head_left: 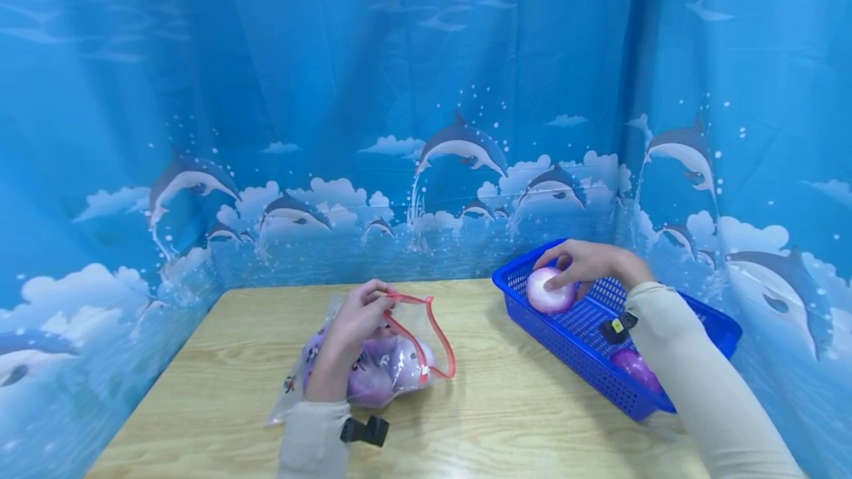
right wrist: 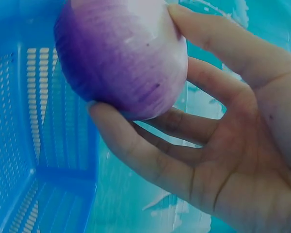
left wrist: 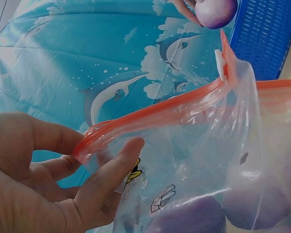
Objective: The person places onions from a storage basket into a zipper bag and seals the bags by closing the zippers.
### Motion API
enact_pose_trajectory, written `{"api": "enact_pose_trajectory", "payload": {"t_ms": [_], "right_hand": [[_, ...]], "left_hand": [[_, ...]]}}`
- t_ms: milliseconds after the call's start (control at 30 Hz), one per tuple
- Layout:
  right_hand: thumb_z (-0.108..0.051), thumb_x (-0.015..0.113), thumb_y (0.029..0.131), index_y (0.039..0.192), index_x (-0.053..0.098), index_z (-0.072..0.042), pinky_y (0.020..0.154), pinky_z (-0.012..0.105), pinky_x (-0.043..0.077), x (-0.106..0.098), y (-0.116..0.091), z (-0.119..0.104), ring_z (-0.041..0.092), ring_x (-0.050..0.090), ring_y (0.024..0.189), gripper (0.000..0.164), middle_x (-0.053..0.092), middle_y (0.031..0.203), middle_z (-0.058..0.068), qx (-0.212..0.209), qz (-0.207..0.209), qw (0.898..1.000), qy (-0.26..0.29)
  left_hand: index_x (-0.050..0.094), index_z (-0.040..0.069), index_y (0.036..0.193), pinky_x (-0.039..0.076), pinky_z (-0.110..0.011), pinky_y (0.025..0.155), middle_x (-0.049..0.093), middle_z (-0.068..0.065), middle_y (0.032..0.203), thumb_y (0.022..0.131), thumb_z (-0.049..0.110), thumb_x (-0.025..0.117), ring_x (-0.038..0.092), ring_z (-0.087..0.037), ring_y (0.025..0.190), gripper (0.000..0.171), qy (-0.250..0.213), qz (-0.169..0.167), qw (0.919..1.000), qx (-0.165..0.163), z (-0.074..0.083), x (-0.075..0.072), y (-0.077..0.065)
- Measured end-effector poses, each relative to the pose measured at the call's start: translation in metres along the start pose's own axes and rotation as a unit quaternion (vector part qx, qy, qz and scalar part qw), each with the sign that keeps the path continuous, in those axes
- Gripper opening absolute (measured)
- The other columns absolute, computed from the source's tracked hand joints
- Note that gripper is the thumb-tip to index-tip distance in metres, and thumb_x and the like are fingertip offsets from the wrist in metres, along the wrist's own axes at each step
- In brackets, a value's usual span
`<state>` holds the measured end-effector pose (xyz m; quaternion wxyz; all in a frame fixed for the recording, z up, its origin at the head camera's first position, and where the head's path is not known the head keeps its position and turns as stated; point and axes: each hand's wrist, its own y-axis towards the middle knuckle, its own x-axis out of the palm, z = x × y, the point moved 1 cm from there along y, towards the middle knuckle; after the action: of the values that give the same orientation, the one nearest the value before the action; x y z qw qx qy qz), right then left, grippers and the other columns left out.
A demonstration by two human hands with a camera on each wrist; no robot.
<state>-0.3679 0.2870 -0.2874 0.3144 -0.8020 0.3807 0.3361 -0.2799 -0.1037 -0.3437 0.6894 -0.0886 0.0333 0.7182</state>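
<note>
My right hand (head_left: 589, 261) grips a round purple-and-white onion (head_left: 547, 293) over the far left end of a blue plastic basket (head_left: 549, 340). In the right wrist view, thumb and fingertips hold the onion (right wrist: 121, 63) by its sides. My left hand (head_left: 356, 320) pinches one end of the red zip edge of a clear zip bag (left wrist: 179, 155), whose mouth gapes toward the right. Inside the bag lie several purple round onions (head_left: 373, 383), partly hidden by the hand and the printed plastic. Another purple onion (head_left: 635, 368) lies in the basket's near end, partly behind my right sleeve.
The bag and basket rest on a light wooden table (head_left: 492, 420), basket on the right, bag left of centre. A blue curtain with dolphins (head_left: 399, 94) hangs behind and along both sides. Small black devices (head_left: 364, 431) sit on both wrists.
</note>
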Motion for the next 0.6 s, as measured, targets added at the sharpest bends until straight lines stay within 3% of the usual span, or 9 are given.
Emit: {"api": "enact_pose_trajectory", "payload": {"t_ms": [400,600], "right_hand": [[-0.031,0.073,0.096,0.142,0.060,-0.010,0.074,0.040,0.066,0.023,0.016,-0.024,0.022,0.068,0.102,0.052,0.060,0.138,0.023,-0.026,0.008,1.000,0.001],[-0.030,0.073,0.097,0.142,0.060,-0.012,0.074,0.038,0.066,0.032,0.019,-0.034,0.025,0.066,0.107,0.050,0.060,0.138,0.023,-0.029,0.011,1.000,0.003]], "left_hand": [[0.066,0.009,0.115,0.058,-0.024,0.062,0.065,-0.010,0.100,0.103,0.010,0.056,0.057,-0.015,0.071,0.016,0.012,0.000,0.9999,-0.004,0.002,0.000,0.001],[0.066,0.008,0.114,0.058,-0.025,0.062,0.064,-0.009,0.097,0.102,0.009,0.056,0.058,-0.015,0.071,0.016,0.008,-0.004,1.0000,-0.002,0.000,0.000,0.000]]}}
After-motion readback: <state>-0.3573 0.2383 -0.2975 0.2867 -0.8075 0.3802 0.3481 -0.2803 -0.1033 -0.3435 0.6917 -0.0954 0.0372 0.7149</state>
